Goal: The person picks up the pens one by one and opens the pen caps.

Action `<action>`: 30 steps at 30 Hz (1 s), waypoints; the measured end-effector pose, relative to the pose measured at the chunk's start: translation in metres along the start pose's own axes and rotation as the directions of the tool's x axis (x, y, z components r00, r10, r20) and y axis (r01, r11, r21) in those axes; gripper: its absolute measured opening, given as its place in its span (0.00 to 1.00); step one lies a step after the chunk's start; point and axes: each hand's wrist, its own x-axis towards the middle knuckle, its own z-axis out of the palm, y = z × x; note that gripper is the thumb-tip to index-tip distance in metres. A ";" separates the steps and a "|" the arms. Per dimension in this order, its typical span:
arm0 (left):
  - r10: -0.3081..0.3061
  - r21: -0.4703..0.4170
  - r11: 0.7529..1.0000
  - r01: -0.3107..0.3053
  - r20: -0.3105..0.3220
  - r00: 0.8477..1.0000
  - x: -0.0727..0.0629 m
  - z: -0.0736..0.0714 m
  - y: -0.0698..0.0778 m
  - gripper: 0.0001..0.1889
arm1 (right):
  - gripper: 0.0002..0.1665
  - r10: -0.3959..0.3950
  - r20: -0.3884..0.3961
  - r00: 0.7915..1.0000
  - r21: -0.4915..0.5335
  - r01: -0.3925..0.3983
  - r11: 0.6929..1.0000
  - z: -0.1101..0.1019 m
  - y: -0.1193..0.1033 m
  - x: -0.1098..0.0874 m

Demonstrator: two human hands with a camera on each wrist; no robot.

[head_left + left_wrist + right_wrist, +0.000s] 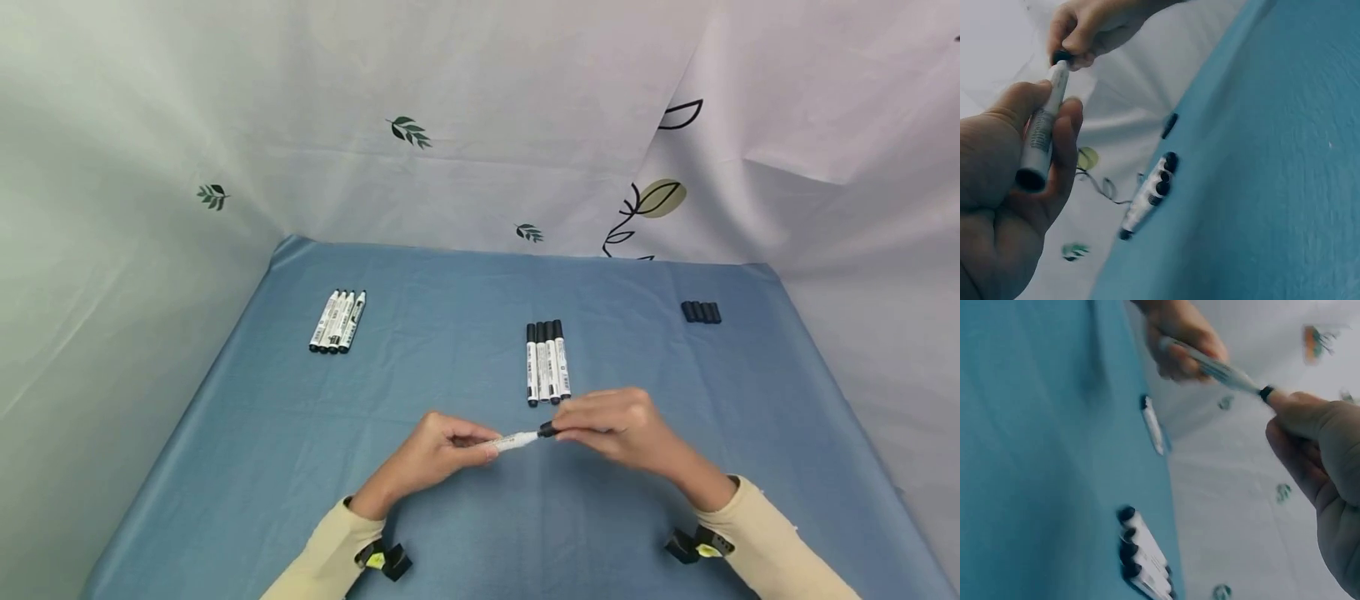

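- A white marker (pixel 516 441) is held level above the blue tablecloth (pixel 300 433), in the near middle of the table, between both hands.
- The left hand (pixel 431 454) has its fingers and thumb curled round the barrel; in the left wrist view the butt end points at the camera, and the barrel lies between thumb and fingers.
- The right hand (pixel 622 425) pinches the black cap (pixel 546 430) at the marker's other end with its fingertips. The cap sits against the barrel; whether it is fully seated cannot be told.
- Just beyond the hands, touching one another, lies a row of four capped markers (pixel 547 362), black caps pointing away from the person. The right hand's knuckles are close to their near ends.
- At the far left lies a second row of four markers (pixel 338 321), slightly slanted, well apart from the hands.
- At the far right sits a small cluster of loose black caps (pixel 701 312).
- A white curtain with leaf prints (pixel 408 131) closes in the table at the back and both sides.
- Cream sleeves (pixel 765 542) cover both forearms, each with a wrist strap.
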 end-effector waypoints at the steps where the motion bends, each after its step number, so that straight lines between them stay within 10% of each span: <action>1: -0.005 0.002 1.000 0.005 -0.017 1.000 -0.003 -0.001 0.001 0.09 | 0.14 -0.008 -0.026 1.000 -0.016 0.007 1.000 -0.003 0.001 0.000; 24: 0.083 0.052 0.996 -0.074 -0.203 0.976 -0.006 -0.008 0.001 0.07 | 0.20 0.177 -0.150 0.973 -0.149 -0.199 0.969 -0.042 0.007 -0.015; 30: 0.155 0.121 0.985 -0.124 -0.300 0.941 -0.007 -0.012 0.001 0.07 | 0.20 0.223 -0.160 0.962 -0.176 -0.250 0.952 -0.048 0.007 -0.023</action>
